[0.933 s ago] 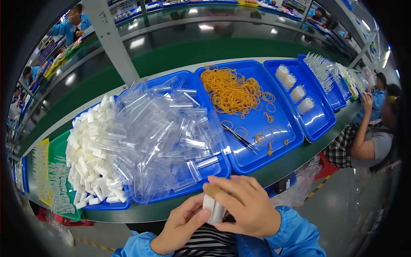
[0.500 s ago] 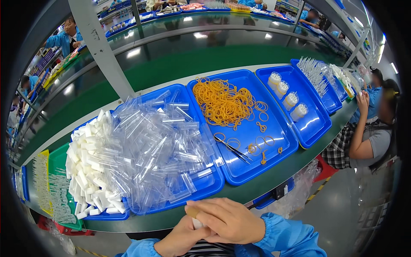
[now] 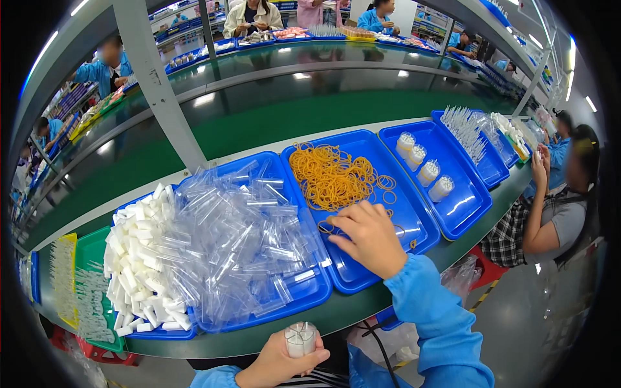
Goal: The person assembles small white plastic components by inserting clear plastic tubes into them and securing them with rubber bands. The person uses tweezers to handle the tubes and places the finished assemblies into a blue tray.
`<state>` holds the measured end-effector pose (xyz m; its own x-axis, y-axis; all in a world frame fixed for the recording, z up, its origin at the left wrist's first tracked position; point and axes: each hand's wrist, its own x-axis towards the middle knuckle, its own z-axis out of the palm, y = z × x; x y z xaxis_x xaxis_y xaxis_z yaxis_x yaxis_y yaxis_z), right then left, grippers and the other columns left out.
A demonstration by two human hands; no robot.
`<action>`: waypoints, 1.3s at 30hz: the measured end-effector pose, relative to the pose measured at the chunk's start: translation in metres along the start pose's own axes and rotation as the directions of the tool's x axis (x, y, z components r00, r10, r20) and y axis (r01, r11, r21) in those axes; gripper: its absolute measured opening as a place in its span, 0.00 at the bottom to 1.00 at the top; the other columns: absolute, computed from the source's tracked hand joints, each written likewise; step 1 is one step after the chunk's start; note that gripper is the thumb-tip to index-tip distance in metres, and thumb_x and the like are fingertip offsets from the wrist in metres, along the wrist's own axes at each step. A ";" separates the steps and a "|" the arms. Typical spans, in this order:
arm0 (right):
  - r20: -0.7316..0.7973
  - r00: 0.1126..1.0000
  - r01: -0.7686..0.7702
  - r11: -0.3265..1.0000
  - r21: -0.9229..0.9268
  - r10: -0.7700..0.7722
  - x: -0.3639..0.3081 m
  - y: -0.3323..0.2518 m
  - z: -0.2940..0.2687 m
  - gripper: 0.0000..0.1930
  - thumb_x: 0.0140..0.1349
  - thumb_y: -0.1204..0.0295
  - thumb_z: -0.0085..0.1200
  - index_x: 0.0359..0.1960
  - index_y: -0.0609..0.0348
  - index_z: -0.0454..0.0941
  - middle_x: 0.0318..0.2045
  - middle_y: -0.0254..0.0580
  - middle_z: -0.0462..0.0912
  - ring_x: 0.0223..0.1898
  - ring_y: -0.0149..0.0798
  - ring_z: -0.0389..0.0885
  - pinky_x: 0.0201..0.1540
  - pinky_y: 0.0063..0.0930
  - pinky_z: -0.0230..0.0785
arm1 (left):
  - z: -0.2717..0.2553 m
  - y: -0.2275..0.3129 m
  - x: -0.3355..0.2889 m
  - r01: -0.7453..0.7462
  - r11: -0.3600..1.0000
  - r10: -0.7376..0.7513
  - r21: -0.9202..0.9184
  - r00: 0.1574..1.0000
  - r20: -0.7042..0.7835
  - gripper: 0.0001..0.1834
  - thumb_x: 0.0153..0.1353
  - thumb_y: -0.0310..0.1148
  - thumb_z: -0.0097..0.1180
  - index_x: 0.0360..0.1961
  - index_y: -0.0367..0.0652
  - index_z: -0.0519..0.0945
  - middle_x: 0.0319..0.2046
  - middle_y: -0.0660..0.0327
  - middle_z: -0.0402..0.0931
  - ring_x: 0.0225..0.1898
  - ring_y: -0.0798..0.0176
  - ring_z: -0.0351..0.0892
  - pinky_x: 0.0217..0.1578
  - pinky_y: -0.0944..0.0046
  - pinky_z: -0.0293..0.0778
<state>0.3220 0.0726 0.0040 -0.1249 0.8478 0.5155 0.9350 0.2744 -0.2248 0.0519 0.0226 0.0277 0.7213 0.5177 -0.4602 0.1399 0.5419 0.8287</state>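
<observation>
A heap of round orange rubber bands [image 3: 328,178] lies just beyond the right hand [image 3: 374,240], fingers parted; the left hand [image 3: 279,359] clasps a clear-and-white cylindrical bundle [image 3: 300,341].

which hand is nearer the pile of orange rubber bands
Right. The right hand is over the blue tray, just on the near side of the pile of orange rubber bands; the left hand is farther back, beyond the table's near edge.
</observation>
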 end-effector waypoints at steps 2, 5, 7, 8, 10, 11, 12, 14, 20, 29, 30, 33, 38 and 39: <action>0.034 0.999 0.023 0.999 -0.032 -0.022 0.004 0.003 0.017 0.08 0.53 0.68 0.66 0.34 0.52 0.84 0.32 0.34 0.78 0.39 0.39 0.76 0.43 0.34 0.63 | 0.002 -0.004 -0.001 -0.092 0.993 0.096 0.080 0.994 -0.047 0.10 0.59 0.29 0.67 0.37 0.40 0.77 0.23 0.67 0.74 0.24 0.74 0.71 0.27 0.72 0.68; -0.013 0.998 -0.068 0.998 -0.006 0.068 0.009 0.004 0.017 0.07 0.55 0.68 0.66 0.32 0.55 0.85 0.30 0.33 0.80 0.37 0.40 0.77 0.42 0.36 0.65 | 0.004 -0.007 -0.004 -0.216 0.964 0.232 0.157 0.968 -0.091 0.12 0.56 0.28 0.69 0.38 0.39 0.78 0.26 0.68 0.75 0.28 0.76 0.72 0.30 0.73 0.69; -0.175 0.971 -0.151 0.986 0.077 0.162 0.014 0.003 0.013 0.05 0.55 0.70 0.65 0.31 0.56 0.84 0.29 0.37 0.80 0.36 0.42 0.78 0.41 0.37 0.66 | 0.005 -0.005 -0.009 -0.189 0.974 0.201 0.123 0.975 -0.097 0.13 0.54 0.28 0.71 0.38 0.39 0.79 0.27 0.69 0.76 0.30 0.76 0.72 0.32 0.73 0.69; -0.254 0.944 -0.186 0.975 0.121 0.212 0.014 0.003 0.010 0.05 0.56 0.70 0.65 0.30 0.57 0.84 0.29 0.39 0.80 0.36 0.42 0.78 0.40 0.37 0.67 | 0.002 -0.011 -0.010 -0.203 0.947 0.237 0.250 0.965 -0.112 0.13 0.54 0.27 0.71 0.38 0.39 0.79 0.28 0.68 0.77 0.30 0.76 0.73 0.32 0.73 0.70; -0.251 0.909 -0.221 0.897 0.383 0.332 0.014 -0.013 -0.009 0.04 0.57 0.73 0.64 0.31 0.59 0.83 0.31 0.41 0.82 0.36 0.43 0.80 0.40 0.36 0.69 | 0.000 -0.017 -0.018 -0.279 0.925 0.331 0.256 0.925 -0.187 0.11 0.54 0.21 0.69 0.36 0.37 0.78 0.29 0.62 0.78 0.33 0.71 0.78 0.36 0.68 0.75; -0.233 0.892 -0.224 0.828 0.515 0.387 0.014 -0.027 -0.021 0.03 0.58 0.74 0.63 0.31 0.60 0.83 0.32 0.42 0.83 0.37 0.43 0.80 0.40 0.36 0.70 | -0.001 -0.027 -0.020 -0.381 0.898 0.429 0.221 0.869 -0.244 0.11 0.54 0.19 0.67 0.35 0.37 0.76 0.30 0.59 0.79 0.34 0.68 0.79 0.38 0.65 0.77; -0.143 0.915 -0.229 0.778 0.586 0.377 0.011 -0.049 -0.038 0.03 0.58 0.76 0.62 0.32 0.61 0.83 0.32 0.44 0.84 0.37 0.42 0.81 0.41 0.33 0.72 | 0.002 -0.018 -0.020 -0.532 0.792 0.605 0.300 0.749 -0.271 0.12 0.54 0.17 0.66 0.35 0.38 0.75 0.30 0.57 0.79 0.35 0.65 0.80 0.40 0.63 0.77; -0.065 0.978 -0.114 0.768 0.630 0.198 -0.010 -0.083 -0.055 0.03 0.58 0.76 0.63 0.34 0.61 0.85 0.34 0.41 0.85 0.35 0.39 0.82 0.41 0.31 0.74 | -0.009 -0.021 -0.012 -0.668 0.516 0.838 0.537 0.524 -0.153 0.19 0.60 0.30 0.66 0.47 0.37 0.71 0.55 0.42 0.74 0.57 0.55 0.76 0.54 0.51 0.75; 0.139 0.988 -0.154 0.409 0.899 0.065 -0.053 -0.132 -0.062 0.06 0.63 0.78 0.58 0.40 0.65 0.82 0.38 0.48 0.84 0.42 0.41 0.80 0.48 0.36 0.69 | 0.001 -0.015 -0.014 -0.769 0.592 0.796 0.241 0.509 -0.328 0.16 0.55 0.17 0.66 0.39 0.39 0.71 0.31 0.53 0.80 0.36 0.59 0.83 0.43 0.59 0.79; 0.152 0.974 0.046 0.811 0.583 -0.165 -0.053 -0.138 -0.055 0.25 0.63 0.61 0.61 0.58 0.60 0.74 0.60 0.41 0.78 0.55 0.34 0.80 0.66 0.42 0.59 | 0.003 -0.003 -0.033 -0.240 0.939 0.253 0.246 0.967 -0.020 0.12 0.55 0.28 0.69 0.37 0.36 0.78 0.31 0.59 0.80 0.32 0.61 0.80 0.36 0.63 0.76; -0.047 0.950 0.266 0.719 0.642 -0.309 -0.053 -0.138 -0.059 0.27 0.69 0.57 0.57 0.62 0.62 0.71 0.59 0.42 0.78 0.55 0.45 0.78 0.67 0.44 0.58 | 0.006 -0.008 -0.026 -0.373 0.870 0.390 0.322 0.921 0.014 0.16 0.53 0.31 0.70 0.42 0.37 0.80 0.34 0.57 0.81 0.33 0.57 0.81 0.37 0.61 0.76; 0.225 0.900 0.162 0.766 0.623 -0.374 -0.062 -0.124 -0.050 0.30 0.58 0.54 0.64 0.57 0.58 0.75 0.57 0.40 0.80 0.55 0.36 0.80 0.67 0.40 0.58 | 0.010 -0.008 -0.035 -0.372 0.753 0.415 0.543 0.909 0.048 0.14 0.52 0.30 0.69 0.40 0.39 0.80 0.33 0.54 0.80 0.31 0.57 0.80 0.35 0.60 0.76; 0.309 0.918 0.045 0.839 0.542 -0.249 -0.082 -0.100 -0.067 0.20 0.64 0.51 0.58 0.43 0.56 0.80 0.37 0.35 0.82 0.45 0.36 0.80 0.62 0.39 0.59 | -0.014 -0.012 -0.035 -0.361 0.900 0.395 0.246 0.913 -0.104 0.08 0.56 0.27 0.65 0.33 0.37 0.77 0.21 0.63 0.75 0.22 0.70 0.71 0.24 0.70 0.69; 0.372 0.882 -0.056 0.719 0.693 -0.289 -0.085 -0.099 -0.071 0.18 0.65 0.52 0.56 0.43 0.55 0.80 0.35 0.34 0.81 0.44 0.37 0.80 0.61 0.37 0.58 | -0.013 -0.014 -0.034 -0.333 0.941 0.339 0.061 0.928 -0.158 0.08 0.58 0.27 0.64 0.33 0.36 0.77 0.21 0.62 0.74 0.21 0.70 0.71 0.23 0.71 0.68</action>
<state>0.2638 -0.0589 0.0410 -0.5039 0.8372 0.2124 0.4490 0.4640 -0.7636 0.0162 0.0061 0.0274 0.6093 0.7682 -0.1965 -0.0677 0.2972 0.9524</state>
